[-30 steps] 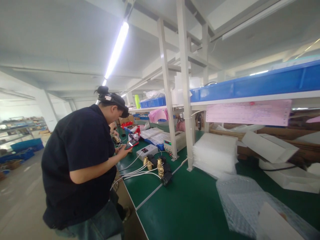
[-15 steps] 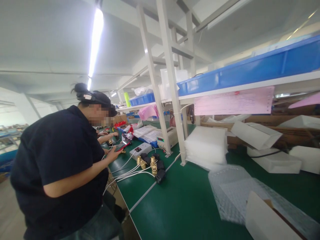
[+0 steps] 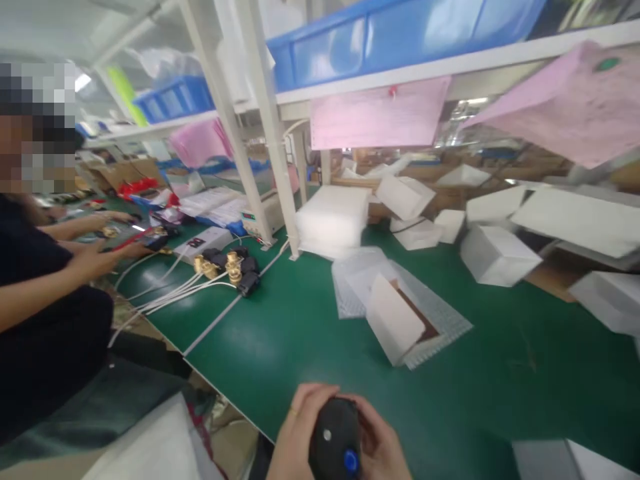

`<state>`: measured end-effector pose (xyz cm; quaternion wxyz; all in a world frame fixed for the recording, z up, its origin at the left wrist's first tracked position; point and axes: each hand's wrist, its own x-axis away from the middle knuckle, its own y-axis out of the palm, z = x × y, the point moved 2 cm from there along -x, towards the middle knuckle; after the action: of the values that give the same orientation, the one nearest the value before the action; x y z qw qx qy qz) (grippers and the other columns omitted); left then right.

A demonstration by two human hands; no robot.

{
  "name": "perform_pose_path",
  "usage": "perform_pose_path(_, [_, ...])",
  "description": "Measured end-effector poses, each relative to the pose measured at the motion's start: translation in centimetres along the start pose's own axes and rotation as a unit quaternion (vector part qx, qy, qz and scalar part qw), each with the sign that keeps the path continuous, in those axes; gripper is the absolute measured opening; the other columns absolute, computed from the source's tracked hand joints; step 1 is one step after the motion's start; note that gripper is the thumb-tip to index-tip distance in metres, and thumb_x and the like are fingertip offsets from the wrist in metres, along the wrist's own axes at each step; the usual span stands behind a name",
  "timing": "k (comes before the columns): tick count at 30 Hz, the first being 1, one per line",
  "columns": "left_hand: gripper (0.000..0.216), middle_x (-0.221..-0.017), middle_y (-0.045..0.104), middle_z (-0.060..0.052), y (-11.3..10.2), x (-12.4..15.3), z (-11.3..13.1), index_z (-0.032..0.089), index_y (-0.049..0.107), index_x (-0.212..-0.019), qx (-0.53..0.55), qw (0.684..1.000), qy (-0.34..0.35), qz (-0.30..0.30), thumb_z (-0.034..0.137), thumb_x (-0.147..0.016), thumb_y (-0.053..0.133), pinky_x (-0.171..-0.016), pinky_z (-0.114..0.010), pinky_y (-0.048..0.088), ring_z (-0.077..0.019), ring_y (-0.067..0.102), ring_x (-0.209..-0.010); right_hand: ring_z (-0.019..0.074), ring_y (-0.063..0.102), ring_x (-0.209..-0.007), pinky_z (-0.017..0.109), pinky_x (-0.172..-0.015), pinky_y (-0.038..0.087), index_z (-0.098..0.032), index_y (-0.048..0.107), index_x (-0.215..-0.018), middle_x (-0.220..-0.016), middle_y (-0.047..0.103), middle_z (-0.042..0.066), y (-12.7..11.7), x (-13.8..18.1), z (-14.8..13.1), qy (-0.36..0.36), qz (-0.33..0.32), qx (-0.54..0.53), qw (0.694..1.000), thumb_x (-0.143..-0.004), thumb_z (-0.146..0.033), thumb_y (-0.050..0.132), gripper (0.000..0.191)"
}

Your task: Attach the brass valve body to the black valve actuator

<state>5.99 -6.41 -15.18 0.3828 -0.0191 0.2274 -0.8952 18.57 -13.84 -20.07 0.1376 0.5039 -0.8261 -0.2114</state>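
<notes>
— Where is the black device (image 3: 334, 437) sitting right now?

— At the near edge of the scene, low in the middle, just over the near rim of the green bench (image 3: 310, 333). It is dark and rounded, with a blue button and a small white dot showing on its top.

— Who is gripping it?

— Both hands are closing around it. The left hand (image 3: 295, 433) is wrapping its left side, and the right hand (image 3: 383, 443) is cupping its right side, fingers curled against the casing.

— How far along does the work look?

— Early, I judge. The device is only being held, not laid in anything. Beyond it, the open white box (image 3: 395, 320) is lying on bubble wrap (image 3: 440, 320), and nothing is showing inside it.

— And farther out?

— To the far left, brass valves (image 3: 220, 263) with white cables are resting on the bench, where a co-worker's hand (image 3: 95, 257) is working.
</notes>
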Motion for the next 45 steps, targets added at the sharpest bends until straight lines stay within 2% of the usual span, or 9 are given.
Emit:
perform_pose_path(3, [0.079, -0.125, 0.058, -0.001, 0.7, -0.1, -0.1, 0.039, 0.061, -0.133, 0.025, 0.998, 0.044, 0.040, 0.035, -0.063, 0.098, -0.100, -0.035, 0.057, -0.0270, 0.063, -0.114, 0.0279, 0.064, -0.094, 0.022, -0.079, 0.053, -0.022, 0.082, -0.110, -0.107, 0.069, 0.006, 0.1, -0.1, 0.5, -0.036, 0.017, -0.073, 0.997, -0.072, -0.021, 0.080, 0.038])
perform_pose_path(7, [0.084, -0.126, 0.058, 0.002, 0.5, -0.3, 1.7, 0.042, 0.060, -0.131, -0.022, 0.999, 0.021, 0.025, 0.014, -0.061, 0.096, -0.104, -0.031, 0.054, -0.0234, 0.061, -0.118, 0.0268, 0.062, -0.093, 0.020, -0.078, 0.052, -0.018, 0.081, -0.112, -0.102, 0.067, 0.007, 0.8, 0.3, -0.1, -0.053, 0.006, -0.096, 0.994, -0.073, -0.017, 0.079, 0.039])
perform_pose_path(11, [0.088, -0.128, 0.057, 0.003, 0.1, -0.4, 3.1, 0.044, 0.055, -0.135, -0.084, 0.995, 0.055, 0.010, 0.017, -0.062, 0.097, -0.101, -0.026, 0.057, -0.0201, 0.063, -0.116, 0.0264, 0.063, -0.089, 0.019, -0.075, 0.053, -0.019, 0.081, -0.109, -0.099, 0.068, 0.007, 1.7, 0.5, -1.4, -0.043, -0.005, -0.149, 0.988, -0.088, -0.027, 0.095, 0.026])
perform_pose_path(14, [0.088, -0.128, 0.058, 0.002, 0.0, -0.5, 3.4, 0.042, 0.053, -0.139, -0.110, 0.990, 0.091, 0.004, 0.021, -0.065, 0.096, -0.095, -0.024, 0.060, -0.0193, 0.066, -0.112, 0.0269, 0.063, -0.085, 0.020, -0.069, 0.055, -0.021, 0.082, -0.106, -0.099, 0.068, 0.006, 2.1, 0.6, -2.3, -0.026, -0.008, -0.166, 0.986, -0.087, -0.032, 0.104, 0.031])
perform_pose_path(23, [0.084, -0.126, 0.061, -0.001, -0.1, -0.4, 4.0, 0.040, 0.058, -0.136, -0.074, 0.994, 0.086, 0.006, 0.015, -0.065, 0.093, -0.095, -0.030, 0.061, -0.0239, 0.066, -0.112, 0.0242, 0.064, -0.086, 0.017, -0.074, 0.054, -0.022, 0.082, -0.106, -0.098, 0.069, 0.005, 2.4, 0.5, -2.9, -0.049, -0.018, -0.159, 0.986, -0.086, -0.022, 0.098, 0.026])
perform_pose_path(28, [0.091, -0.135, 0.059, -0.003, -0.1, -0.3, 3.1, 0.038, 0.055, -0.143, -0.055, 0.997, 0.054, 0.032, 0.015, -0.064, 0.093, -0.102, -0.039, 0.059, -0.0290, 0.062, -0.122, 0.0282, 0.065, -0.082, 0.024, -0.071, 0.057, -0.022, 0.080, -0.111, -0.095, 0.067, 0.005, 2.4, -0.2, -1.9, -0.043, -0.024, -0.142, 0.989, -0.085, -0.024, 0.094, 0.030])
perform_pose_path(33, [0.090, -0.138, 0.058, -0.006, -0.1, -2.0, 0.9, 0.033, 0.055, -0.142, -0.035, 0.991, 0.078, 0.106, 0.018, -0.062, 0.092, -0.114, -0.053, 0.046, -0.0348, 0.051, -0.129, 0.0308, 0.064, -0.095, 0.024, -0.080, 0.054, -0.019, 0.080, -0.111, -0.103, 0.068, 0.008, 1.6, -3.5, -0.8, -0.100, -0.036, -0.087, 0.990, -0.076, -0.022, 0.085, 0.036])
perform_pose_path(40, [0.092, -0.142, 0.058, -0.001, -1.2, -8.7, -1.7, 0.032, 0.053, -0.139, 0.146, 0.983, 0.009, 0.111, 0.002, -0.059, 0.085, -0.117, -0.041, 0.040, -0.0253, 0.054, -0.132, 0.0316, 0.062, -0.107, 0.030, -0.091, 0.052, -0.020, 0.075, -0.116, -0.113, 0.066, 0.008, 1.9, -10.7, -2.5, -0.096, -0.126, -0.006, 0.987, -0.085, -0.029, 0.086, 0.034])
perform_pose_path(45, [0.074, -0.130, 0.064, -0.004, -2.0, -11.5, -2.8, 0.022, 0.057, -0.125, 0.195, 0.974, 0.019, 0.113, 0.007, -0.058, 0.085, -0.106, -0.035, 0.045, -0.0252, 0.060, -0.121, 0.0394, 0.060, -0.111, 0.044, -0.095, 0.052, -0.015, 0.072, -0.116, -0.118, 0.065, 0.014, 0.5, -14.4, -0.3, -0.115, -0.092, 0.081, 0.986, -0.083, -0.044, 0.081, 0.044])
